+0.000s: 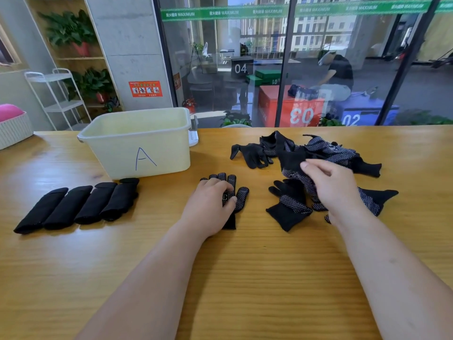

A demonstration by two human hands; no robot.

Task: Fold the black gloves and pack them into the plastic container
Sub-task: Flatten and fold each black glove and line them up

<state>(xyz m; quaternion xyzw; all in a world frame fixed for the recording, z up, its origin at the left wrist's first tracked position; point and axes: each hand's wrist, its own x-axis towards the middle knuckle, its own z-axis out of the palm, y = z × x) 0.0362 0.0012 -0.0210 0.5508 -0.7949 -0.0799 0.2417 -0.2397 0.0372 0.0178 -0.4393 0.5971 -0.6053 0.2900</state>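
Gloves [316, 153] heaped on wooden table [245, 266] by glass wall — right hand [331, 190] pinching one, left hand [210, 204] flat.

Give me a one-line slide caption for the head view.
Left hand pins a dotted glove flat; right hand reaches into the glove pile; four folded gloves lie before container A.

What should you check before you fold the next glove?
1. Flat glove pinned under left hand: ok.
2. Right hand on a glove from the loose pile: ok; firm grip: cannot tell.
3. It is the matching glove: cannot tell.
4. Bare table in front for folding: ok.
5. Tub open and within reach: ok.
6. Four folded bundles packed in the tub: not ok, they lie on the table.
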